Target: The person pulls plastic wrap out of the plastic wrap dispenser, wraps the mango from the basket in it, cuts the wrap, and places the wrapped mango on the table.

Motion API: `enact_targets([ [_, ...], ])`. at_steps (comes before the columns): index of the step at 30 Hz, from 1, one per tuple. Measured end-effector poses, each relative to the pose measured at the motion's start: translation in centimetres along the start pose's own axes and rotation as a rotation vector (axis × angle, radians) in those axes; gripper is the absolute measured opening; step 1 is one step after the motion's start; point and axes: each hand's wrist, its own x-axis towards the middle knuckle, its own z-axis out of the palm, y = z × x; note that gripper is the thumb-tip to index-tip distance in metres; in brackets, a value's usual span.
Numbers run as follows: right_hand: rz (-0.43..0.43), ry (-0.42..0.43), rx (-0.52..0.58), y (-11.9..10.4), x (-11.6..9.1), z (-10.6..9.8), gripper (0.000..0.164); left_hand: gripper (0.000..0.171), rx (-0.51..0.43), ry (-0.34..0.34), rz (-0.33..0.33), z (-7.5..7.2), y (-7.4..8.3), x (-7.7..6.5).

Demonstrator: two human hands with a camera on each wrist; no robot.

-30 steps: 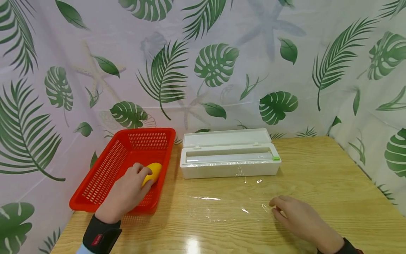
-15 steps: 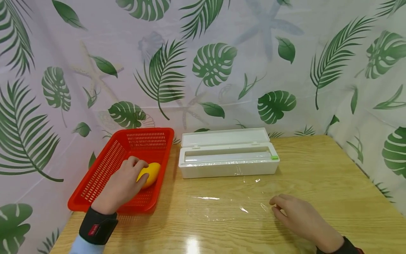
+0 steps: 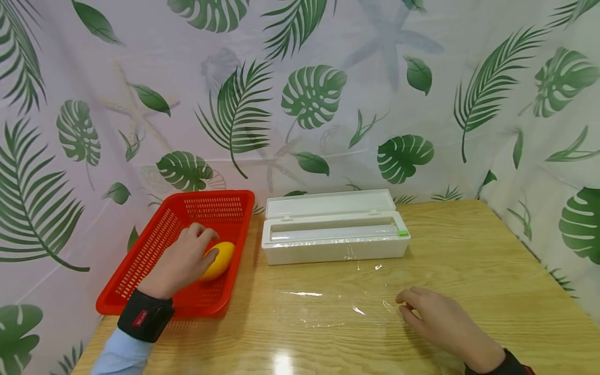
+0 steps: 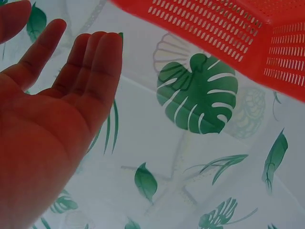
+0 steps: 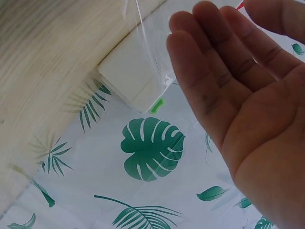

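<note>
A smooth yellow oval fruit [image 3: 220,260], which looks like a mango, lies against the right wall of the red plastic basket [image 3: 105,302]. My left hand [image 3: 183,258] hovers at the fruit's left side, thumb and fingers apart and loosely bent around its upper end. In the left wrist view no fruit shows between those fingers. My right hand [image 3: 438,317] is low over the table at the right edge of a sheet of clear cling film [image 3: 328,307]. Its fingers [image 5: 190,62] are nearly straight, and film shows just past their tips.
A white cling film box [image 3: 335,250] with its lid [image 3: 330,204] raised stands at the back middle, a green slider [image 3: 402,233] at its right end. The film runs from its front onto the wooden table [image 3: 459,250]. A leaf-patterned cloth [image 3: 356,78] hangs behind.
My left hand has loosened from the yellow fruit and drawn back slightly left, so more of the fruit shows in the basket. My right hand stays nearly still.
</note>
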Motion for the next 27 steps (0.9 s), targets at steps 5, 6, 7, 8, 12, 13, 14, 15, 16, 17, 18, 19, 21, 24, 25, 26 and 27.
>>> enact_targets([
  [5,0.001,0.005,0.001,0.1,-0.1,0.1,0.009,0.033,0.03,-0.07,-0.023,0.8,-1.0,1.0],
  [6,-0.001,0.007,0.001,0.1,-0.1,0.2,0.008,0.034,0.035,-0.095,-0.038,0.9,-1.2,1.2],
  [7,-0.002,0.009,0.002,0.1,-0.1,0.2,0.008,0.037,0.036,-0.118,-0.05,1.0,-1.3,1.4],
  [8,-0.005,0.01,0.002,0.2,-0.1,0.2,0.008,0.039,0.035,-0.145,-0.065,1.1,-1.4,1.5],
  [12,-0.005,0.009,-0.001,0.2,-0.2,0.2,0.008,0.051,0.023,-0.256,-0.116,1.7,-1.9,2.2],
  [13,-0.005,0.011,-0.002,0.2,-0.2,0.3,0.008,0.055,0.019,-0.284,-0.128,1.8,-2.0,2.4],
  [14,-0.007,0.014,-0.004,0.2,-0.2,0.3,0.008,0.058,0.014,-0.311,-0.141,1.9,-2.2,2.5],
  [15,-0.007,0.015,-0.006,0.2,-0.2,0.4,0.008,0.061,0.01,-0.336,-0.153,2.0,-2.3,2.6],
  [16,-0.011,0.018,-0.007,0.2,-0.2,0.4,0.008,0.063,0.003,-0.359,-0.163,2.1,-2.4,2.7],
  [17,-0.01,0.02,-0.01,0.2,-0.2,0.5,0.008,0.065,0.0,-0.381,-0.178,2.2,-2.6,2.8],
  [18,-0.011,0.021,-0.01,0.2,-0.2,0.5,0.008,0.066,-0.004,-0.401,-0.188,2.3,-2.7,2.9],
  [19,-0.011,0.021,-0.008,0.2,-0.2,0.5,0.008,0.067,-0.006,-0.417,-0.199,2.4,-2.8,3.0],
  [21,-0.009,0.019,-0.006,0.2,-0.1,0.5,0.007,0.069,-0.013,-0.448,-0.221,2.7,-3.1,3.2],
  [24,-0.006,0.019,-0.007,0.2,-0.2,0.4,0.007,0.072,-0.025,-0.489,-0.254,3.1,-3.5,3.4],
  [25,-0.005,0.02,-0.008,0.2,-0.2,0.4,0.007,0.073,-0.029,-0.497,-0.261,3.3,-3.7,3.5],
  [26,-0.004,0.02,-0.011,0.2,-0.2,0.4,0.007,0.074,-0.034,-0.501,-0.265,3.4,-3.8,3.5],
  [27,-0.006,0.02,-0.011,0.2,-0.2,0.3,0.007,0.075,-0.036,-0.501,-0.269,3.6,-3.9,3.6],
])
